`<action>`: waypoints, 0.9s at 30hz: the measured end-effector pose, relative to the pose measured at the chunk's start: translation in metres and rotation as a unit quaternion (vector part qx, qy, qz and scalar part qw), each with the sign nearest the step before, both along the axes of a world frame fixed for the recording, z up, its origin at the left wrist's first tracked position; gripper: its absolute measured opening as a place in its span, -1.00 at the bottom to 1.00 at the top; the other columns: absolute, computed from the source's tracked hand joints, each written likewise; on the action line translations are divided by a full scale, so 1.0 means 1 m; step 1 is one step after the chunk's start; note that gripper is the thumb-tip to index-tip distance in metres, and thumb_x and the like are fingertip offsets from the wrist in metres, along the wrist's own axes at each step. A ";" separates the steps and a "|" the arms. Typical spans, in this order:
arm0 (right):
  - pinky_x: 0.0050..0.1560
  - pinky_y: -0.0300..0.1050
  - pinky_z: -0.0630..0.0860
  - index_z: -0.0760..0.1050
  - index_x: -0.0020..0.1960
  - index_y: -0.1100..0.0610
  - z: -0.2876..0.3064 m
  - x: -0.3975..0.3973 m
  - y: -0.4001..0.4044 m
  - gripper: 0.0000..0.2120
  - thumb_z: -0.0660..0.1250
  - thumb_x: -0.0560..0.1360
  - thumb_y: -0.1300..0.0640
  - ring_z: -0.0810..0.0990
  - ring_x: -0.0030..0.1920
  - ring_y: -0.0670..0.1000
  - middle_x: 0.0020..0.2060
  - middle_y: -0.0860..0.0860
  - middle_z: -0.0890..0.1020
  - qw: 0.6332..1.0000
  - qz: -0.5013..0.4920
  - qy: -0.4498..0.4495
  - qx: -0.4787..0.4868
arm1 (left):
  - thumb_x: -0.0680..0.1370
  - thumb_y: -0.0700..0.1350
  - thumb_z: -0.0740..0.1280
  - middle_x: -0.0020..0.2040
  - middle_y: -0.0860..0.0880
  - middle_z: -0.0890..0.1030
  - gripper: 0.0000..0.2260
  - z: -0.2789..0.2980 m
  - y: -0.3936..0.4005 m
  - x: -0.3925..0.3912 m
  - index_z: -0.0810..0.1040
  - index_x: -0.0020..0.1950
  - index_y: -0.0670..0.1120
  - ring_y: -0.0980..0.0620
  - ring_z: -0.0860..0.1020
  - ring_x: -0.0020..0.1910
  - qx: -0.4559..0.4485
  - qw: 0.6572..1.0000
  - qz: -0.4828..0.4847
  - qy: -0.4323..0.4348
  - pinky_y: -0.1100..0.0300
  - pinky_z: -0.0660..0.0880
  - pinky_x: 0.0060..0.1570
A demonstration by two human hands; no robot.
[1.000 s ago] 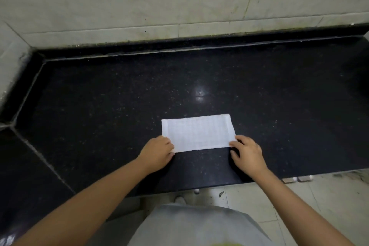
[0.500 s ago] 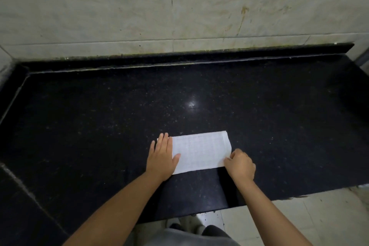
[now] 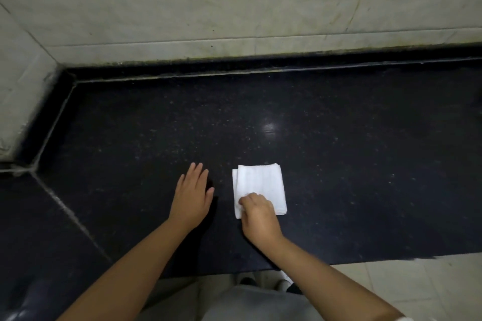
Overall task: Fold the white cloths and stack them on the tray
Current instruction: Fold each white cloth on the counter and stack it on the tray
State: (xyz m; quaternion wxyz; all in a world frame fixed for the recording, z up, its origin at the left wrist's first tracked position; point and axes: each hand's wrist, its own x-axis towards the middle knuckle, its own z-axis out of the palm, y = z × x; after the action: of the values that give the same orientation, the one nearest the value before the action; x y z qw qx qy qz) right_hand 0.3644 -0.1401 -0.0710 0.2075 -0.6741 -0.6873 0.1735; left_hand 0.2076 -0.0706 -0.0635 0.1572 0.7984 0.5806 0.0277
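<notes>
A white cloth (image 3: 262, 184) lies folded into a small near-square on the black counter (image 3: 339, 164), near its front edge. My right hand (image 3: 257, 212) rests on the cloth's near left corner, fingers curled and pinching the folded edge. My left hand (image 3: 193, 190) lies flat on the bare counter to the left of the cloth, fingers apart, holding nothing. No tray is in view.
A pale tiled wall (image 3: 234, 8) rises behind the counter, and another wall closes the left side. The counter turns a corner at the left along a diagonal seam (image 3: 70, 216). Tiled floor (image 3: 417, 289) shows beyond the front edge.
The long cloth strip has been folded in half into a near-square. My left hand came off the cloth and now lies flat on the counter; my right hand moved onto the cloth's near corner.
</notes>
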 end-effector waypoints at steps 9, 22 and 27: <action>-0.19 -0.27 0.47 0.57 -0.23 0.22 -0.004 0.015 -0.001 -0.89 0.26 0.33 0.32 0.55 -0.29 -0.04 -0.36 0.05 0.63 0.995 -0.001 0.055 0.084 | 0.63 -0.05 0.08 0.51 -0.09 0.17 -0.57 0.001 -0.008 -0.001 0.22 0.46 -0.19 -0.01 0.01 0.53 -0.011 0.999 -0.006 -0.048 0.09 -0.02 0.49; 0.03 -0.20 0.41 0.57 -0.09 0.13 -0.002 0.051 -0.026 -0.70 0.32 0.19 0.32 0.45 -0.05 -0.05 -0.17 0.03 0.66 0.991 0.020 -0.054 0.120 | 0.49 -0.06 0.13 0.15 -0.14 0.60 -0.64 -0.012 -0.015 0.012 0.60 0.09 -0.20 -0.11 0.50 0.25 0.059 0.989 -0.110 -0.076 -0.07 0.54 0.13; -0.48 -0.15 0.54 0.64 -0.26 0.07 0.004 0.068 -0.023 -0.60 0.53 -0.07 0.33 0.63 -0.35 0.04 -0.22 0.00 0.68 0.985 -0.006 -0.169 -0.030 | 0.42 -0.01 0.18 -0.11 -0.03 0.65 -0.71 -0.019 -0.030 0.039 0.64 -0.12 -0.11 0.09 0.39 -0.03 0.134 0.959 -0.219 -0.121 0.22 0.42 -0.01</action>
State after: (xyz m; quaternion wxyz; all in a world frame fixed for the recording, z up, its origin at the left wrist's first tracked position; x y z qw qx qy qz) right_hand 0.4322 -0.1636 -0.0675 0.0690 -0.7035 -0.7032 0.0762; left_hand 0.2466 -0.1004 -0.0828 0.1200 0.9106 0.3589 0.1661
